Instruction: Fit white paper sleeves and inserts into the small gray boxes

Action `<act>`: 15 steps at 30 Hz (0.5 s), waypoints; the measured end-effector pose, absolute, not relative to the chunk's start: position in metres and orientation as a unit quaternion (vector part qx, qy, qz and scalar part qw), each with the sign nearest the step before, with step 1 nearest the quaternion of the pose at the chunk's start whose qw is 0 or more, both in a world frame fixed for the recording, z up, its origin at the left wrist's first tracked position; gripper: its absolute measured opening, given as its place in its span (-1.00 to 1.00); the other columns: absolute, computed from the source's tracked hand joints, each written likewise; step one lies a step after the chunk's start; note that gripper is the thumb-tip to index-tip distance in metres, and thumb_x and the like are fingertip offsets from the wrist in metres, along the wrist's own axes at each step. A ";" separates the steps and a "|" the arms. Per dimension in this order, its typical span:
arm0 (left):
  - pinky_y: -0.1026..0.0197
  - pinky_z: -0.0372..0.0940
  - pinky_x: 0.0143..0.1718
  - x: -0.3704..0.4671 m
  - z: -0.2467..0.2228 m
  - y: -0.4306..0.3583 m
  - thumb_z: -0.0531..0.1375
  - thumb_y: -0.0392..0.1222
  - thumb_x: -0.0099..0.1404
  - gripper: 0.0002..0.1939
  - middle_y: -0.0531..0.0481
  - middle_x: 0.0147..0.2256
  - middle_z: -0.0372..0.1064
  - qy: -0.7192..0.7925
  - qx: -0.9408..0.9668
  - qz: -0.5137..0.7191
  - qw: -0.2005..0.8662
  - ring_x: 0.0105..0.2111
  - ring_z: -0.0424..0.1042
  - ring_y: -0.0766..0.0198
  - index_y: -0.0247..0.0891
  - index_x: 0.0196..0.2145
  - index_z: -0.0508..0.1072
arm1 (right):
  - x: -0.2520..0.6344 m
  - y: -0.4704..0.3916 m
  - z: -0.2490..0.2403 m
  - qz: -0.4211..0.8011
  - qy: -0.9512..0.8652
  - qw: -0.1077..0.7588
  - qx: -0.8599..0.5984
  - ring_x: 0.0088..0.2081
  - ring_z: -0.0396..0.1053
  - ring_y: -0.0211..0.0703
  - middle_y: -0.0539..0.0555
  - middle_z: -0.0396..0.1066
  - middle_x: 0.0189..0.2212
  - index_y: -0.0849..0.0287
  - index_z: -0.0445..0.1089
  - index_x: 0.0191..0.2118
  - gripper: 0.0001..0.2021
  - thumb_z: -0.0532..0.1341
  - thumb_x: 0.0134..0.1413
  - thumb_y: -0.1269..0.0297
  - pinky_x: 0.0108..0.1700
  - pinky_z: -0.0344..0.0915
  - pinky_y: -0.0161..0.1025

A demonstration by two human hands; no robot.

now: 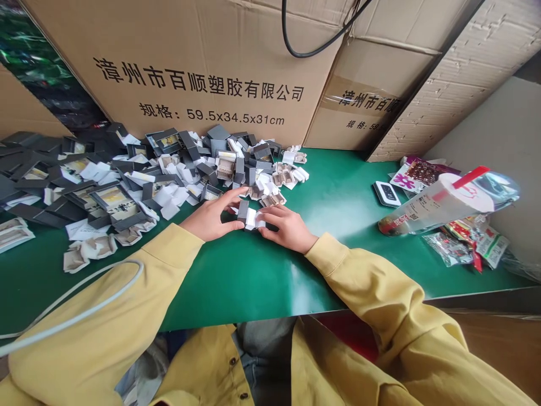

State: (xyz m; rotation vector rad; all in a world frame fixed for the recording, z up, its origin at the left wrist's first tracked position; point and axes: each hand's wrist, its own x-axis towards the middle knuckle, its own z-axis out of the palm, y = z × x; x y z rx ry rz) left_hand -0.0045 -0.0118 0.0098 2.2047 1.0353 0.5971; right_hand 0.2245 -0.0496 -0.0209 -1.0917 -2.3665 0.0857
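A small dark grey box (pixel 242 211) is between the thumb and fingers of my left hand (pixel 213 217), just above the green tabletop. White folded paper (pixel 251 219) shows at the box's right side. My right hand (pixel 289 226) pinches the paper's right end with thumb and fingers. Whether the paper is inside the box or beside it, I cannot tell. Just beyond both hands lies a heap of dark grey boxes (pixel 217 133), mixed with white paper slips (pixel 171 194) and crumpled grey cardboard inserts (pixel 274 199).
Large cardboard cartons (pixel 203 45) wall off the back, with a black cable (pixel 304 55) hanging in front. A sealed drink cup (pixel 439 203), a small white device (pixel 386 193) and snack packets (pixel 482 239) lie at right. A white cable (pixel 84 316) loops over my left sleeve.
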 end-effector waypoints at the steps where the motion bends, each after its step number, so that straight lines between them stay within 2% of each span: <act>1: 0.08 0.23 0.05 -0.005 0.010 -0.012 0.21 -0.01 0.10 -0.21 -0.03 0.00 0.33 0.393 0.835 0.226 0.312 0.01 0.33 0.11 -0.06 0.23 -0.02 | 0.225 -0.050 -0.021 0.020 -0.878 0.259 -0.402 -0.09 0.31 -0.16 0.05 0.39 -0.07 0.08 0.38 -0.14 -0.79 0.08 0.15 0.23 -0.08 0.29 -0.23; 10: 0.08 0.24 0.05 -0.006 0.011 -0.011 0.21 -0.01 0.10 -0.21 -0.05 0.01 0.32 0.393 0.835 0.222 0.315 0.02 0.32 0.11 -0.06 0.23 -0.02 | 0.227 -0.049 -0.022 -0.114 -0.902 0.195 -0.368 -0.20 0.34 -0.18 0.04 0.38 -0.04 0.09 0.37 -0.14 -0.74 0.00 0.22 0.17 -0.17 0.27 -0.24; 15: 0.09 0.27 0.02 -0.005 0.011 -0.012 0.21 -0.02 0.10 -0.23 -0.05 -0.01 0.34 0.391 0.832 0.229 0.318 -0.04 0.37 0.13 -0.08 0.22 0.01 | 0.228 -0.048 -0.023 -0.137 -0.909 0.172 -0.353 -0.21 0.35 -0.19 0.08 0.36 0.00 0.11 0.36 -0.11 -0.73 0.00 0.23 0.16 -0.18 0.26 -0.24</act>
